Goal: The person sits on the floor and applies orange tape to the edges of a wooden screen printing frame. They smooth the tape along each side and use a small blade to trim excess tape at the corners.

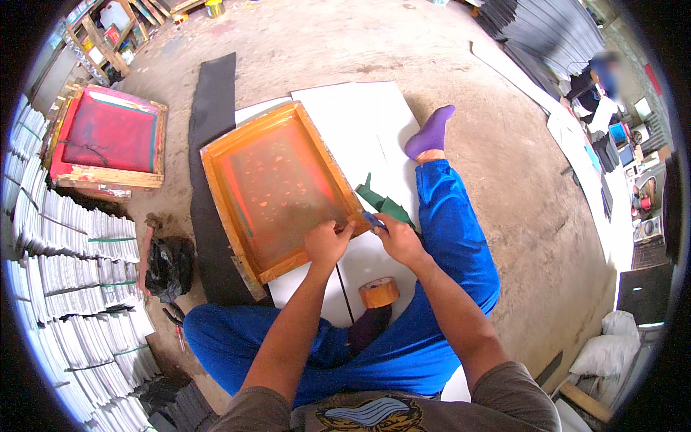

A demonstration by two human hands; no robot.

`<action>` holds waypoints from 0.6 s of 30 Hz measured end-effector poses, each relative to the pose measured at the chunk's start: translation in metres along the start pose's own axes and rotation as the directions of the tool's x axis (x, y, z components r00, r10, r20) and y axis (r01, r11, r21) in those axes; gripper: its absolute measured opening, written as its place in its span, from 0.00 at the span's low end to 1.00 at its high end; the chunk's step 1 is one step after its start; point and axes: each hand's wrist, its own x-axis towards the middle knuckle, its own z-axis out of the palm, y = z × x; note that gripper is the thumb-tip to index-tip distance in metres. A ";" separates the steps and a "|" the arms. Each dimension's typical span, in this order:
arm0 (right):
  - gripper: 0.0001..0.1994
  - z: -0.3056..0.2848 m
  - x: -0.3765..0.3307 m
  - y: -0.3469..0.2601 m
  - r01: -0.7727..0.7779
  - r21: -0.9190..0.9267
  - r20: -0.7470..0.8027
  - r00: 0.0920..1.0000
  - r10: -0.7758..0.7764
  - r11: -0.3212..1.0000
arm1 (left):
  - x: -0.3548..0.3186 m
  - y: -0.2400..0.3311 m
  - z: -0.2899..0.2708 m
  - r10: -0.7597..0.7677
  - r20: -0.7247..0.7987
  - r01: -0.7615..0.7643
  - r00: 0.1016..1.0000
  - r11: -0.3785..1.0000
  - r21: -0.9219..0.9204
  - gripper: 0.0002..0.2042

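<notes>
Orange-framed printing screen (277,189) lay flat in front of me on white sheets (374,119) spread over the concrete floor (497,151), tilted so that one corner pointed toward my lap. I sat cross-legged in blue trousers, and both hands met at the near-right stretch of the frame. My left hand (327,241) was closed on the wooden edge, thumb and fingers pinching something thin there; my right hand (397,237) was also closed, gripping a small dark blue piece (374,219) against the same edge. It looked like a strip of tape being pressed along the wood, though the view was too small for me to be sure. A roll of brown tape (379,292) stood just below my wrists on the white sheet, and folded green pieces (383,204) lay just beside the frame to the right. To do this well, I judged the strip wanted to be kept taut between the two hands, laid straight along the seam of wood and mesh, then rubbed down from one end so no bubble was trapped. Off to my left sat a second red screen (108,137), stacks of white bundles (79,273) and a black plastic bag (169,266).
</notes>
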 end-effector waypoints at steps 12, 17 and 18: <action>0.22 -0.004 0.005 -0.005 0.175 -0.549 0.141 0.983 -0.116 0.817 | -0.001 -0.003 0.006 -0.053 0.047 0.049 0.998 0.996 0.077 0.26; 0.25 -0.001 0.007 -0.006 0.189 -0.581 0.169 0.979 -0.109 0.791 | -0.003 -0.002 0.003 -0.068 0.059 0.061 0.996 0.991 0.120 0.23; 0.26 -0.001 0.007 -0.007 0.192 -0.583 0.171 0.979 -0.111 0.790 | -0.003 -0.002 0.003 -0.069 0.058 0.062 0.996 0.990 0.123 0.22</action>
